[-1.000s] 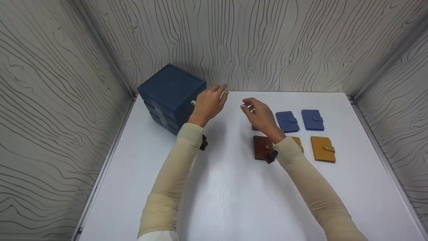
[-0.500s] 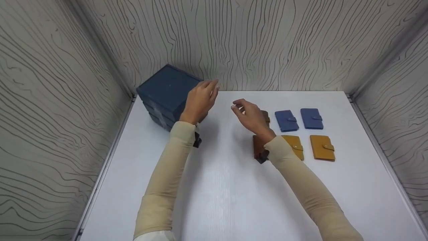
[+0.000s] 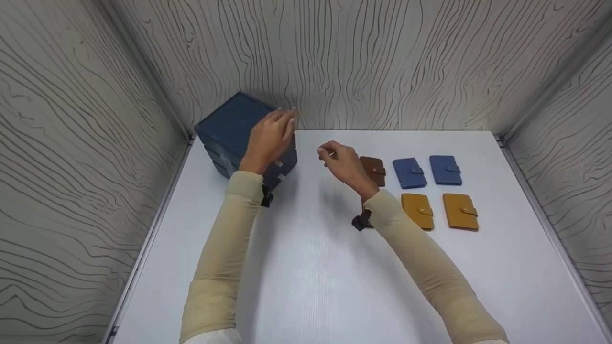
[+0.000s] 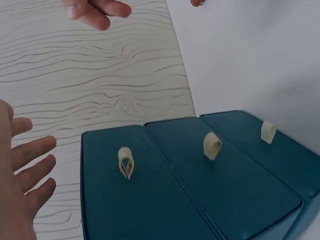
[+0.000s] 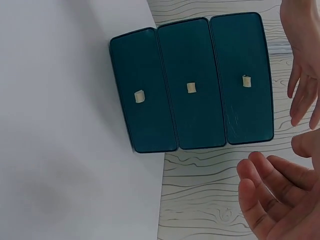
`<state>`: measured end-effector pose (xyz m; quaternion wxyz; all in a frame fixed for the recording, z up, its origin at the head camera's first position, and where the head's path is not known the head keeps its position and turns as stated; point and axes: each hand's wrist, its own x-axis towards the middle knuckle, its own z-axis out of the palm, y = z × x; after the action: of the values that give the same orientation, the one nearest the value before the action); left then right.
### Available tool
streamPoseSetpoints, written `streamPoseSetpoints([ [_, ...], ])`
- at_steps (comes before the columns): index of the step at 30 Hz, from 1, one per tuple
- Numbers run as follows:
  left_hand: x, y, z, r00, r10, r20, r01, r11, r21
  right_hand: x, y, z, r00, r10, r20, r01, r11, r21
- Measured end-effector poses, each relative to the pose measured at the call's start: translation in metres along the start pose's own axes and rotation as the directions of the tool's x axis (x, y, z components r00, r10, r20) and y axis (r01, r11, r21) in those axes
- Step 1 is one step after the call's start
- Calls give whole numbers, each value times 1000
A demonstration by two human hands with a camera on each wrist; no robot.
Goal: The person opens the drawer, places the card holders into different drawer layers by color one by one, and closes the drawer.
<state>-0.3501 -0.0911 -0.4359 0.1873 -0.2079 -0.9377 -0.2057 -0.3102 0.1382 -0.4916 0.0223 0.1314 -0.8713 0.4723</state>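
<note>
My left hand (image 3: 269, 136) hovers in front of the dark blue-green drawer box (image 3: 222, 122), fingers loosely extended and holding nothing. Three drawer fronts, each with a small cream pull loop (image 4: 212, 145), face the camera in the left wrist view. To the right of the box, my right hand (image 3: 344, 165) hangs above the table, its fingers loosely curved around nothing. In the right wrist view the right hand's relaxed fingers (image 5: 270, 187) are apart from the drawers. Nearest to this hand lies a brown snap-strap card holder (image 3: 374, 171); a second brown one is mostly hidden under the wrist.
Two blue card holders (image 3: 409, 173) lie right of the brown one. In the front row are two yellow card holders (image 3: 460, 211). They lie on a white table (image 3: 306, 286) with wood-patterned panels (image 3: 382, 62) behind and at both sides.
Both hands have moved left, the left one coming across the front of the box and the right one away from the card holders. The box and card holders have stayed in place.
</note>
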Motion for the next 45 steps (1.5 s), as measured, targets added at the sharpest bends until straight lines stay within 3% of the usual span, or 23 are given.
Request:
streamPoseSetpoints([
  [10,-6,-22,-11,998,-27,63,28,1000,-11,13,-11,20,999,-23,31,22,999,28],
  [17,-8,-35,-20,988,-58,140,57,998,11,21,-21,34,999,-5,45,3,999,51],
  [29,-21,-58,-30,972,-108,211,106,994,21,33,-29,56,997,25,79,-30,998,56],
  [45,-30,-79,-30,945,-164,283,151,986,66,47,-34,69,992,69,107,-73,997,37],
])
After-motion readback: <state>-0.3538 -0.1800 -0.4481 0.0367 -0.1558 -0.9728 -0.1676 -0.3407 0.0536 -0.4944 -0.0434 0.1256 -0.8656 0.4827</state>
